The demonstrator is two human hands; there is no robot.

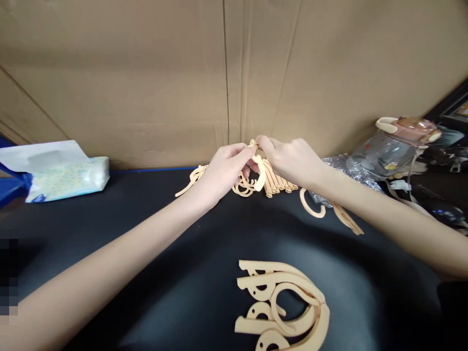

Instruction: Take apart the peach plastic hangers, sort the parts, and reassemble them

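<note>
Near the back of the black table, my left hand (227, 168) and my right hand (292, 158) meet, both closed. Between their fingertips they grip a beige plastic hanger hook (261, 176), its curved end hanging downward; fingers cover the upper part. Just behind and below are a row of beige hanger arms (280, 183) and several loose hooks (244, 189). More beige pieces (195, 179) lie left of them, partly hidden by my left forearm. Closer to me lie folded beige hangers (263, 279), cut off by the lower edge of the view.
A single hook (312, 210), thin beige arms (347, 219) and crinkled clear plastic (336, 163) lie under my right forearm. A clear bottle (380, 153) with a brownish lid stands at right. A tissue pack (69, 178) lies at left. Cardboard (146, 83) rises behind the table.
</note>
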